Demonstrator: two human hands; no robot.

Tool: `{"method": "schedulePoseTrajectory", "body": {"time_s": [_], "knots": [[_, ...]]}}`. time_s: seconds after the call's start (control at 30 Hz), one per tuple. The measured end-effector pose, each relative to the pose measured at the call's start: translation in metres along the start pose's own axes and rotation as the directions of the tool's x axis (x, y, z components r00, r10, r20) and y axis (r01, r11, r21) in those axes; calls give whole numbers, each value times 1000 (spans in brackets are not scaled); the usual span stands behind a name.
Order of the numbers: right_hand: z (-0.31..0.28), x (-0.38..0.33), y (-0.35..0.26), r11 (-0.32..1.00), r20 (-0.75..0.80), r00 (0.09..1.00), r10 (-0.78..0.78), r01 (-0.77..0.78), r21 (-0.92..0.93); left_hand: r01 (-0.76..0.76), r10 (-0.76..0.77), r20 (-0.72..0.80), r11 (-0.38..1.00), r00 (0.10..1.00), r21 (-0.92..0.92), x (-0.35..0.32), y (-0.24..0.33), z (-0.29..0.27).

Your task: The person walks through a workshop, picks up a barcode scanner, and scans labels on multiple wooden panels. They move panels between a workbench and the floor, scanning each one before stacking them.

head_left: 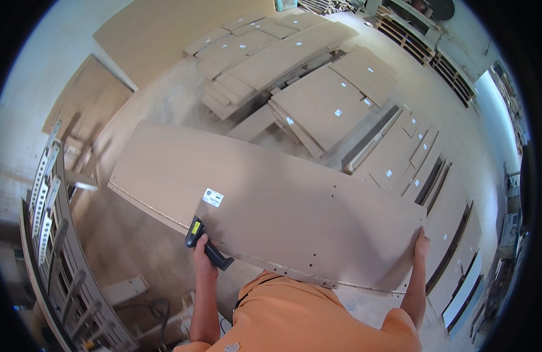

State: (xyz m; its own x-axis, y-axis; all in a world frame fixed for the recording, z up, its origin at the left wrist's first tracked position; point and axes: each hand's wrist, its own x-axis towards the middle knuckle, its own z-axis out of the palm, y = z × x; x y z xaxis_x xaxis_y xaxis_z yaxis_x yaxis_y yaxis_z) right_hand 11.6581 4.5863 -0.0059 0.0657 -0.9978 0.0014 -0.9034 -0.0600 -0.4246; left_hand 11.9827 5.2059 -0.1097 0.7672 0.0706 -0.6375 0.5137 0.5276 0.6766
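A long brown wooden panel [294,199] spans the view in front of my body, tilted, its near edge close to my waist. Several small drilled holes dot its right part and near edge. A white printed label [213,198] is stuck on its left half. My left hand [203,258] is closed around a black handheld barcode scanner [215,254], whose head overlaps the panel's near edge just below the label. At the panel's right end, my right hand [421,243] grips the short edge; the fingers underneath are hidden.
Beyond the panel, low stacks of labelled boards [326,102] lie across the floor. More boards [394,152] lie at the right. A rack with metal bars [60,234] stands close on my left. Large sheets [86,102] lean on the wall; wooden pallets [403,38] are at the far right.
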Motion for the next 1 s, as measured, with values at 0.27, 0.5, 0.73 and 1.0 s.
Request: {"method": "schedulePoseTrajectory", "body": {"time_s": [0.27,0.5,0.73,1.0], "knots": [[156,18,-201,956,-13,989,150,-148,-253,87,-103,64,971,993,222,276,111,183],[228,-21,-352,973,-165,973,164,-187,-137,218,-293,143,894,945,391,462,212,298],[282,-152,-436,884,-277,848,451,-467,12,328,-508,177,745,843,581,689,239,409],[342,-448,-584,522,-514,446,733,-853,3,209,-808,169,338,564,918,787,270,468]]}}
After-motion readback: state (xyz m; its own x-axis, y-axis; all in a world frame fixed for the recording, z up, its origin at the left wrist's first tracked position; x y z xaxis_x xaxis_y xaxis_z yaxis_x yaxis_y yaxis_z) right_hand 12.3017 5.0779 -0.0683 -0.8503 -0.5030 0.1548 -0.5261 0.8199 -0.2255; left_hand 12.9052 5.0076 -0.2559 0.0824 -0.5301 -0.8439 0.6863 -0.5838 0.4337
